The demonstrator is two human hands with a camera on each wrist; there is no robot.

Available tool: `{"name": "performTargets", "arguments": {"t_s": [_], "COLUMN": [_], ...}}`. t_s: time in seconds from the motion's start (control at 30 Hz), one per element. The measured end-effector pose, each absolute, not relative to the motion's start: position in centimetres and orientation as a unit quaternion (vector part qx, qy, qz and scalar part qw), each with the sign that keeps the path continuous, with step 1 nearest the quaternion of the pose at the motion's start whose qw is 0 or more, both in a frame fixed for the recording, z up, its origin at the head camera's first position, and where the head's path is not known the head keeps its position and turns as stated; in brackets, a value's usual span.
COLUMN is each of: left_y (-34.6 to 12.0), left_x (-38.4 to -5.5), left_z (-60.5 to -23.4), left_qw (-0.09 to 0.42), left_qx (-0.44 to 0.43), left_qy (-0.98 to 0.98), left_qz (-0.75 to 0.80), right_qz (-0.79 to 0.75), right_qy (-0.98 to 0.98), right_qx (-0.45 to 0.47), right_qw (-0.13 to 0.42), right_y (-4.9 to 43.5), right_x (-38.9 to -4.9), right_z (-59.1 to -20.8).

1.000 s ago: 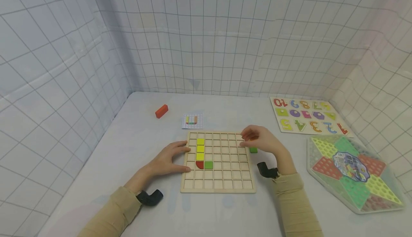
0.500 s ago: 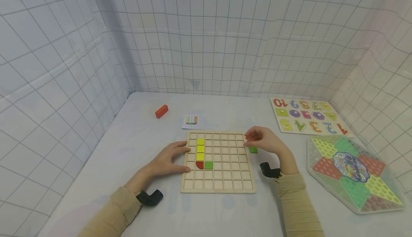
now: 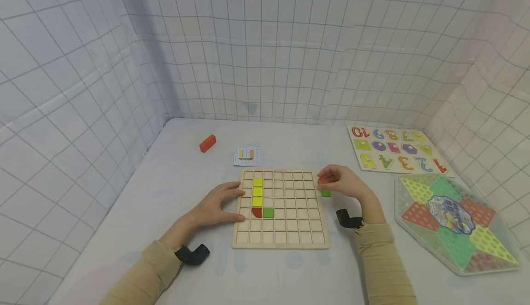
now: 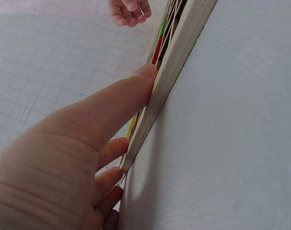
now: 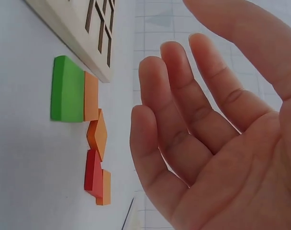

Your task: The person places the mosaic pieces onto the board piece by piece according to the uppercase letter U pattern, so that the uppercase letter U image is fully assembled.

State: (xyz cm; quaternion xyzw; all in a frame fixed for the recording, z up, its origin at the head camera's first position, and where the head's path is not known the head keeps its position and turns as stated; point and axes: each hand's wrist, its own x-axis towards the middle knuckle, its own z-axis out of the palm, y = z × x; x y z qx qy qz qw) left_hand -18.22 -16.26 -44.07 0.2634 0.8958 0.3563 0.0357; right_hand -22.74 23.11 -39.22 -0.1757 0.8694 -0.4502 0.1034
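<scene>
A wooden grid board (image 3: 281,245) lies on the table. On it sit a column of yellow tiles (image 3: 257,192), a red rounded piece (image 3: 257,212) and a green square tile (image 3: 268,212). My left hand (image 3: 212,207) rests at the board's left edge, thumb and fingertips against the rim. Just off the right edge, my right hand (image 3: 342,183) hovers with loosely bent fingers and nothing in its grasp. In the right wrist view, a green block (image 5: 69,91), an orange block (image 5: 91,96), an orange diamond block (image 5: 98,134) and a red block (image 5: 93,172) lie beside the board.
Behind the board lies a small pattern card (image 3: 247,156), with a red-orange block (image 3: 208,143) farther left. At the back right is a number puzzle board (image 3: 397,151). A hexagonal clear case (image 3: 455,224) with coloured pegboard sections sits at the right.
My right hand has shifted a little right, away from the board's right edge and over the loose blocks. My left hand and the tiles on the board stay put.
</scene>
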Motion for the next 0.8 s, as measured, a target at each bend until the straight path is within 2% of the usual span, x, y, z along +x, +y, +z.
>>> {"name": "performTargets", "arguments": {"t_s": [0.4, 0.57, 0.8], "left_y": [-16.3, -16.3, -16.3], "left_x": [-18.2, -18.2, -18.2], "left_z": [-44.1, -44.1, -44.1], "left_qw": [0.043, 0.042, 0.043], "left_qx": [0.255, 0.255, 0.253], "left_qy": [0.898, 0.899, 0.900], "left_qz": [0.356, 0.353, 0.352], "right_qz": [-0.441, -0.436, -0.443], "right_qy": [0.876, 0.878, 0.875], "right_qx": [-0.156, -0.148, -0.134], "right_qw": [0.122, 0.132, 0.141], "right_y": [22.3, 22.8, 24.3], "right_x": [-20.7, -21.1, -22.9], "right_z": [-36.7, -37.5, -40.6]}}
